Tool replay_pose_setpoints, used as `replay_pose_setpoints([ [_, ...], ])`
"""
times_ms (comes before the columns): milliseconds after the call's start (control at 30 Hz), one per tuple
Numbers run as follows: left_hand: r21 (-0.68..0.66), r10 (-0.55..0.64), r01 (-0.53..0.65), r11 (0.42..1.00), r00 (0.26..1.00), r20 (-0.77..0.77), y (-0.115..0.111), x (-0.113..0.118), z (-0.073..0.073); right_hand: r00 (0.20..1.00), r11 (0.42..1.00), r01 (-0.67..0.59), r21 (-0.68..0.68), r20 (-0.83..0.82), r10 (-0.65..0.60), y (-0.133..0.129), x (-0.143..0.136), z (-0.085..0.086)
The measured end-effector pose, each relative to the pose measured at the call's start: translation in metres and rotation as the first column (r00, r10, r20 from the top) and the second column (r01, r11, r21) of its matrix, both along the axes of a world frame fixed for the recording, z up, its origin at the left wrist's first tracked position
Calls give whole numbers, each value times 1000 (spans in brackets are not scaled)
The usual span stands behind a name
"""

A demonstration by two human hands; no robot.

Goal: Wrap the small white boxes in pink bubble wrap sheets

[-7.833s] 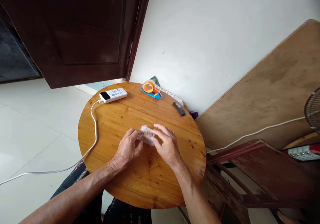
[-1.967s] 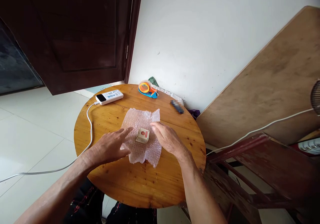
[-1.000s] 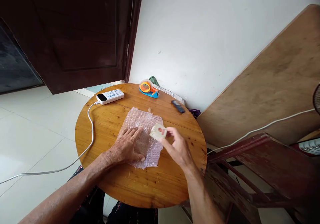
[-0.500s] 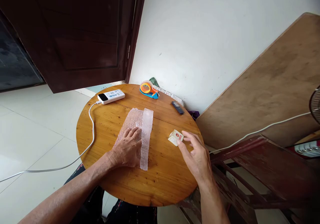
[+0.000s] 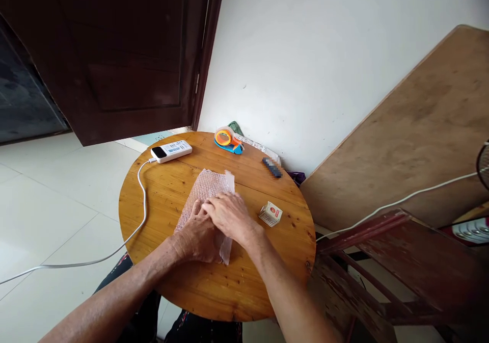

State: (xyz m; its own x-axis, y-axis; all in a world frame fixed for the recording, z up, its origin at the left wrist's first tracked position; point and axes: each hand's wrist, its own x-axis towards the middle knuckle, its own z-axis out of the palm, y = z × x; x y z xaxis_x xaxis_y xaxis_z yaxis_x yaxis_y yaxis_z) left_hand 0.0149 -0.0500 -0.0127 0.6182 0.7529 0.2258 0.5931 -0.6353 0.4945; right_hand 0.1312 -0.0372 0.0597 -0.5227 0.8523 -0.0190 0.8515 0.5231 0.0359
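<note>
Two hands (image 5: 214, 223) flat on one bubble-wrap sheet (image 5: 208, 187) — one small box (image 5: 270, 214) beside.

My round wooden table (image 5: 179, 297) carries bubble wrap (image 5: 208, 187) at its middle, a small box (image 5: 270, 214) near the right edge, and a power bank (image 5: 171, 151), tape dispenser (image 5: 228, 140) and dark stick (image 5: 272, 167) along the far edge.

Two bare forearms enter from bottom of frame, converge at centre. Left hand (image 5: 196, 236) lies palm down, fingers extended flat, pointing toward upper centre of frame. Right hand (image 5: 229, 215) also palm down, fingers spread, angled toward upper left, its fingertips overlapping left hand's fingers. Left forearm runs from lower left corner; right forearm runs from bottom centre-right. Both wrists low and level.
</note>
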Motion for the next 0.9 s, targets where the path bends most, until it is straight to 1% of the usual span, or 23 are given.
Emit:
replay_pose_setpoints([
  [67, -13, -33, 32, 999, 997, -66, -2, -6, 2, 986, 985, 168, 37, 12, -169, -3, 24, -1],
  [100, -19, -45, 43, 999, 994, -103, -3, -9, 3, 967, 966, 253, 44, 12, -254, -6, 36, -2],
  [133, -25, -53, 50, 998, 990, -132, -2, -10, 4, 951, 950, 309, 38, 19, -310, -11, 46, -3],
  [167, -28, -58, 55, 998, 987, -151, -1, -11, 5, 936, 936, 350, 30, 29, -351, -15, 55, -6],
  [233, -34, -79, 74, 997, 982, -173, 4, -13, 6, 923, 923, 383, 28, 32, -384, -24, 66, -13],
  [400, -38, -133, 127, 991, 954, -267, 15, -23, 13, 918, 910, 397, 121, -48, -395, -36, 72, -36],
  [500, -40, -128, 121, 992, 950, -284, 9, -26, 20, 921, 907, 388, 161, -97, -377, -38, 72, -46],
  [567, -32, -99, 93, 995, 956, -276, 0, -21, 24, 919, 901, 392, 184, -107, -378, -39, 73, -50],
  [700, 1, -22, 23, 1000, 972, -233, -17, 1, 26, 913, 889, 408, 206, -114, -392, -41, 73, -53],
  [800, -16, -83, 81, 997, 980, -183, -26, 14, 21, 923, 912, 375, 166, -152, -352, -45, 76, -50],
  [867, -27, -120, 117, 993, 977, -178, -29, 17, 17, 929, 933, 333, 139, -215, -300, -49, 81, -45],
  [900, -28, -128, 125, 992, 975, -180, -30, 17, 15, 927, 937, 319, 145, -256, -275, -52, 85, -41],
])
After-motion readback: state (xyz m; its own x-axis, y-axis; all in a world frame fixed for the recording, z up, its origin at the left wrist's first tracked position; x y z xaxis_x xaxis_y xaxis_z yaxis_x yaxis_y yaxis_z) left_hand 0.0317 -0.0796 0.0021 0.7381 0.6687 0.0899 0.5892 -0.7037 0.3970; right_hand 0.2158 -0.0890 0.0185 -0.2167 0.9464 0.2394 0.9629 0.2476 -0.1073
